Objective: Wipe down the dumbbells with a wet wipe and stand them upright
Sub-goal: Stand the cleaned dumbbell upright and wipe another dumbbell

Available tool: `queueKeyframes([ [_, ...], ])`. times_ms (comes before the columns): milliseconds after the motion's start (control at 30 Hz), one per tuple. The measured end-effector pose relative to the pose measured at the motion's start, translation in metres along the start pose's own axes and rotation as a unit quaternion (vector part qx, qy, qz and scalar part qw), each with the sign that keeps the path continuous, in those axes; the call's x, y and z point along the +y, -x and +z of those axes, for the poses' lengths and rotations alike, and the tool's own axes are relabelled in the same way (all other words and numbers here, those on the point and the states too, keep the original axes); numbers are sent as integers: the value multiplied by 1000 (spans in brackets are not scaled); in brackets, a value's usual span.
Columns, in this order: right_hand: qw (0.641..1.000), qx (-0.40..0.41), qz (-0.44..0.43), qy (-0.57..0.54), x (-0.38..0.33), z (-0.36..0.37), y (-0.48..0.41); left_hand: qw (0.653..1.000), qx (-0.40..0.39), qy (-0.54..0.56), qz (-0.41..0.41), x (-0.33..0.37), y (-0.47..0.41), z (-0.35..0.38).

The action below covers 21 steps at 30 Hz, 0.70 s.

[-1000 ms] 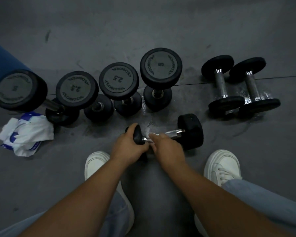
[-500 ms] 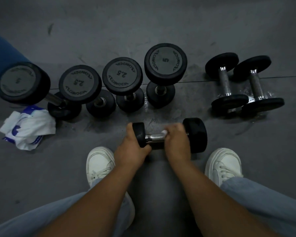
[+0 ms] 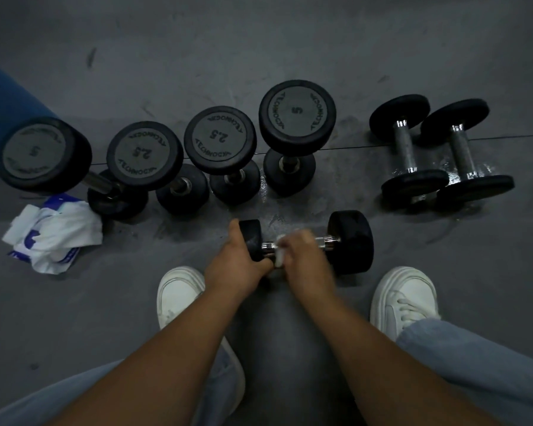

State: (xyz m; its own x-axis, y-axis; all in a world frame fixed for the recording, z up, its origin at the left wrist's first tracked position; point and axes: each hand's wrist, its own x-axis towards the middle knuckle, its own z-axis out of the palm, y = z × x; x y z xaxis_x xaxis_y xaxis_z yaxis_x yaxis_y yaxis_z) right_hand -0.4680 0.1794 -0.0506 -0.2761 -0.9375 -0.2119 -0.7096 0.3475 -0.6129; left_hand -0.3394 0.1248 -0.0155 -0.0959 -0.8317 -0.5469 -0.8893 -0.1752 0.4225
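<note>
Dumbbell (image 3: 350,241), black rubber heads on a chrome bar, lies on its side on the grey matte floor (image 3: 290,41) between two white shoes (image 3: 403,296). Left hand (image 3: 243,259) grips its left head; right hand (image 3: 305,256), blurred, curls round the bar with a white wet wipe (image 3: 280,256) pinched beneath. Judged midway: four matching dumbbells (image 3: 220,139) stand on end behind, while two flat-plate dumbbells (image 3: 408,152) lie unraised at right on glistening floor. Crumpled white-and-blue wipe packet (image 3: 53,232) sits far left.

Right hand (image 3: 305,256): blurred, fingers not separable; covers most of the wet wipe (image 3: 279,260) and the middle of the dumbbell (image 3: 350,241) handle. Blue object (image 3: 3,99): cut off by the left edge, kind not identifiable. Left shoe (image 3: 179,290): toe visible, remainder behind the forearm (image 3: 173,358).
</note>
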Motion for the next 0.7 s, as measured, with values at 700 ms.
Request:
queueKeyframes([
  [700,996,-63,65,4,-7,-6,-5,999,-29,40,10,-4,-7,-2],
])
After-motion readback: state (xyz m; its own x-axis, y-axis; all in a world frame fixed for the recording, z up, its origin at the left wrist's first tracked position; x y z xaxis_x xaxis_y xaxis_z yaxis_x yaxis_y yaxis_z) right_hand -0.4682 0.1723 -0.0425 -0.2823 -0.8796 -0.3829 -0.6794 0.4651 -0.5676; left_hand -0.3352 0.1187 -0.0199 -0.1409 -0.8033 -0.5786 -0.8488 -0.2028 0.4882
